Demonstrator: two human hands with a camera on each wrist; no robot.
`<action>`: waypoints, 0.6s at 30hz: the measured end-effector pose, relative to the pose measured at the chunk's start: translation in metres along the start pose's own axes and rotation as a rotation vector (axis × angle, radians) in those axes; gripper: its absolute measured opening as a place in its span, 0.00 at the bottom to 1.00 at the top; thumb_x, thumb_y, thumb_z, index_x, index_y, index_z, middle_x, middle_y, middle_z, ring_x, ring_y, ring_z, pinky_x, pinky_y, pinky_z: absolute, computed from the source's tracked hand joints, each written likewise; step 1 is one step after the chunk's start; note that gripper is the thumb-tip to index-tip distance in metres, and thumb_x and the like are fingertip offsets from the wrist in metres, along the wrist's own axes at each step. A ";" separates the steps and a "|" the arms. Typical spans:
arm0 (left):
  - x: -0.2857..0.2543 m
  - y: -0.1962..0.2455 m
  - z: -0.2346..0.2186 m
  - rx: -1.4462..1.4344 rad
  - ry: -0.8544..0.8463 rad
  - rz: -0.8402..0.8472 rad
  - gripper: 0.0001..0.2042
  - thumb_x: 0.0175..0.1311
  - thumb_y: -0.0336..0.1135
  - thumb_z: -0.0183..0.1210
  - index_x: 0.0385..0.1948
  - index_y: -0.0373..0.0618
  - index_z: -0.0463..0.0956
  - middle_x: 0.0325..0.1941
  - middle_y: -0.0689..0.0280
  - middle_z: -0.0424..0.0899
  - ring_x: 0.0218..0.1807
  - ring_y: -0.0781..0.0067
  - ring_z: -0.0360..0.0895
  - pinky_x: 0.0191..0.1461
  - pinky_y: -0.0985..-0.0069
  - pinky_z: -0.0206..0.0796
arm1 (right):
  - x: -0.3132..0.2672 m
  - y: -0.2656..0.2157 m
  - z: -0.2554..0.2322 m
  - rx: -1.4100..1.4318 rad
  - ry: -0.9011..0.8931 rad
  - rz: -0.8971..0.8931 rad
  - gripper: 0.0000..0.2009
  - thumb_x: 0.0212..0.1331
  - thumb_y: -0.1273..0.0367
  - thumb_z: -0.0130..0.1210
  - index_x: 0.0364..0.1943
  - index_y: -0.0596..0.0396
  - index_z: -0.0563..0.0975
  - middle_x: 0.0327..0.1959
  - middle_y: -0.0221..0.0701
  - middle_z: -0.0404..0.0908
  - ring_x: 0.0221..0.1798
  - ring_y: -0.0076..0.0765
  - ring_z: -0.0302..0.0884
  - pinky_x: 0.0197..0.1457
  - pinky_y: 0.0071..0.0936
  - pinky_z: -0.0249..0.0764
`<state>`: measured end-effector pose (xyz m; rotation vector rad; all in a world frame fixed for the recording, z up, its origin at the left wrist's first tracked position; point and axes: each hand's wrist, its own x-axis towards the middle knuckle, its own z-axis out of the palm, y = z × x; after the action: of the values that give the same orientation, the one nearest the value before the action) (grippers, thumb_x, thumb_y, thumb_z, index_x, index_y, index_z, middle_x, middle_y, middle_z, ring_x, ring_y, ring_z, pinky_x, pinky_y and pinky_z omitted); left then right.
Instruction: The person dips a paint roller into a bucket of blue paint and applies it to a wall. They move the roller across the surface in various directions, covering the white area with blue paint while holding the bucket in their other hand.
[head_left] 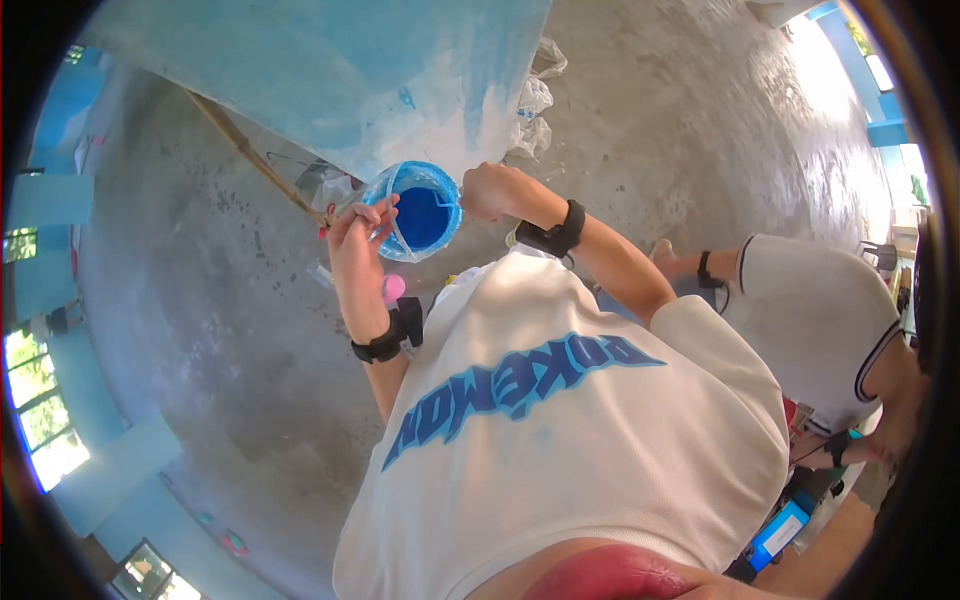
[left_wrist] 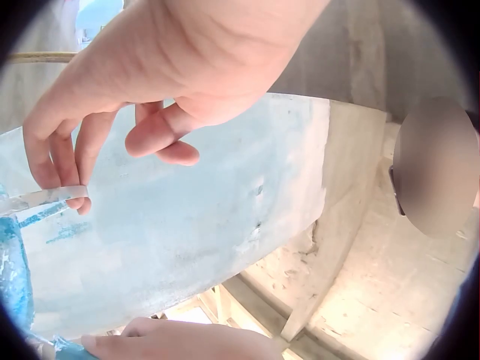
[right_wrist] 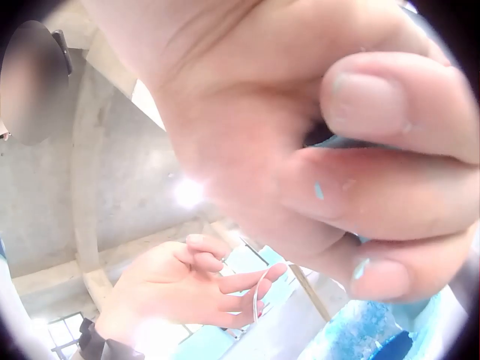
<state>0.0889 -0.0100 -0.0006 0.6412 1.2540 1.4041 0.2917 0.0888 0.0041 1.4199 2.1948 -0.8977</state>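
A bucket (head_left: 452, 182) smeared with light blue holds deep blue paint (head_left: 425, 220), below the person's chest in the head view. Fingers of the left hand (head_left: 358, 238) hook round its pale handle (left_wrist: 45, 197), with the thumb off it. At the opposite rim is the right hand (head_left: 488, 191), its fingers tightly curled. In the left wrist view that hand grips a blue-coated piece (left_wrist: 71, 349) beside the bucket; its kind I cannot tell. Small blue specks mark the right fingers (right_wrist: 382, 277).
A large light-blue panel (head_left: 330, 75) stands just beyond the bucket, a wooden pole (head_left: 240, 145) at its left. Plastic bags (head_left: 535, 105) lie right of it on the grey floor (head_left: 220, 300). Another person (head_left: 810, 310) is close on the right. A pink round thing (head_left: 394, 288) shows near the left wrist.
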 end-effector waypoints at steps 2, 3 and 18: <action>0.001 0.001 0.003 0.005 -0.007 0.006 0.11 0.67 0.26 0.43 0.22 0.48 0.69 0.48 0.44 0.82 0.51 0.57 0.80 0.57 0.63 0.67 | 0.002 0.001 -0.001 0.019 -0.006 -0.007 0.19 0.59 0.61 0.51 0.22 0.63 0.81 0.21 0.44 0.81 0.28 0.51 0.80 0.36 0.42 0.76; 0.001 0.004 0.006 0.012 -0.012 0.012 0.11 0.67 0.26 0.43 0.22 0.47 0.68 0.47 0.44 0.82 0.51 0.57 0.80 0.57 0.63 0.68 | 0.002 0.002 -0.003 0.039 -0.011 -0.016 0.19 0.58 0.61 0.50 0.20 0.63 0.80 0.19 0.42 0.80 0.25 0.49 0.79 0.34 0.41 0.76; 0.001 0.008 0.008 0.011 -0.004 -0.006 0.12 0.68 0.26 0.42 0.21 0.47 0.67 0.47 0.44 0.82 0.50 0.57 0.80 0.57 0.63 0.68 | -0.008 0.000 -0.012 0.197 -0.116 -0.042 0.22 0.63 0.57 0.49 0.23 0.65 0.79 0.19 0.35 0.78 0.18 0.37 0.74 0.23 0.34 0.71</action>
<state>0.0926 -0.0050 0.0083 0.6465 1.2603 1.3916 0.2958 0.0914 0.0178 1.3739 2.1053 -1.2091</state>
